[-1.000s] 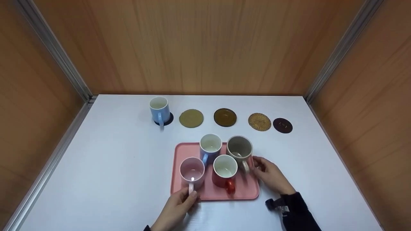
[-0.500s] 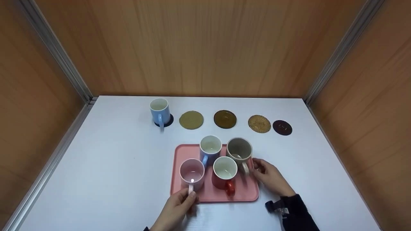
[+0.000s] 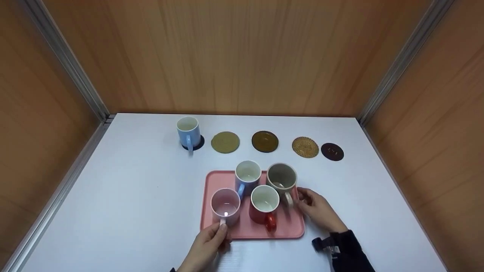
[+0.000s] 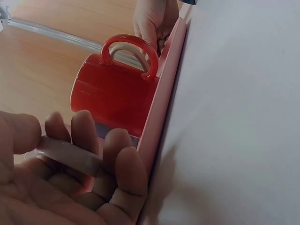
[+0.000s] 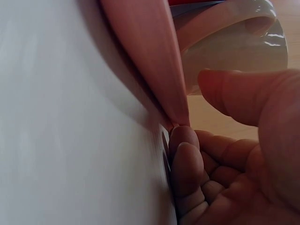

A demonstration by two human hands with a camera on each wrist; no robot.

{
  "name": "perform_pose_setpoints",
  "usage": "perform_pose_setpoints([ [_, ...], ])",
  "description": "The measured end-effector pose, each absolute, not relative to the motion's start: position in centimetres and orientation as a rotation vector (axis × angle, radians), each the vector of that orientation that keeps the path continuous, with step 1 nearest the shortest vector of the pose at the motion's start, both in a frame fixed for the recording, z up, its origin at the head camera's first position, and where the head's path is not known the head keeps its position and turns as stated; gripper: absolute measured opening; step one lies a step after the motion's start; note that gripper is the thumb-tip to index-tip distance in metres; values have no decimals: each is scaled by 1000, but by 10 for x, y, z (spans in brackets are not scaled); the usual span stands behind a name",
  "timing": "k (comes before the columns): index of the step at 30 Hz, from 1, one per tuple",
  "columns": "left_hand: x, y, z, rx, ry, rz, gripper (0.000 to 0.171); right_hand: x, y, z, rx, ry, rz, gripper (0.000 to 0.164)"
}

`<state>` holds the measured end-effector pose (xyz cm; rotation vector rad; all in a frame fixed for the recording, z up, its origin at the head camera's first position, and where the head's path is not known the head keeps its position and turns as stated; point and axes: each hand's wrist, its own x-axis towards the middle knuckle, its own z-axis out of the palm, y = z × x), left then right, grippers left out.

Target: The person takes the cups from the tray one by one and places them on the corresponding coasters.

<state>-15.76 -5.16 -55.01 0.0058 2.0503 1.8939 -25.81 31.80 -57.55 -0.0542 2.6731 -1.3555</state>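
My left hand [image 3: 206,243] pinches the handle [image 4: 68,154] of the pink mug [image 3: 226,206], which is upright at the front left of the pink tray [image 3: 289,226]. Beside it stands a red mug [image 3: 261,213], its handle facing me. Behind are a blue mug [image 3: 245,185] and a grey-beige mug [image 3: 281,183]. My right hand [image 3: 321,211] holds the tray's right rim, fingers curled at the outer side. In the right wrist view, its thumb [image 5: 234,91] reaches over toward the grey-beige mug's handle [image 5: 225,21].
Another light blue mug [image 3: 189,132] stands on a dark coaster [image 3: 201,142] at the back left. To its right lie an olive coaster [image 3: 225,142], a brown one [image 3: 265,141], a golden one [image 3: 305,147] and a dark brown one [image 3: 332,152]. Wood-grain panels [image 3: 242,56] enclose the white table.
My left hand has shifted slightly left, and the pink mug's handle has turned a little with it. My right hand stays at the tray; the whole head view has slid down slightly.
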Motion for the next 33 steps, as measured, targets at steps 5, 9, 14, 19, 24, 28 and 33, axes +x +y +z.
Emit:
perform_pose_setpoints([
  [5,-159,-53,-554,-18,2118,1843,46,-258,319,-575,-112,2677,-1391,56],
  [9,-159,-54,-556,-31,2125,1839,45,-257,320,-575,-172,2684,-1412,54],
  [14,-157,-54,-553,-58,2128,1864,44,-256,318,-574,-118,2674,-1415,54],
  [19,-156,-53,-548,-123,2147,1861,43,-257,318,-574,-101,2659,-1428,54],
  [24,-156,-54,-546,-147,2162,1857,45,-257,318,-575,-95,2649,-1432,55],
  [28,-155,-55,-546,-114,2196,1831,46,-257,318,-574,-92,2642,-1428,56],
  [33,-154,-57,-547,-85,2248,1806,45,-257,319,-574,-95,2657,-1410,56],
])
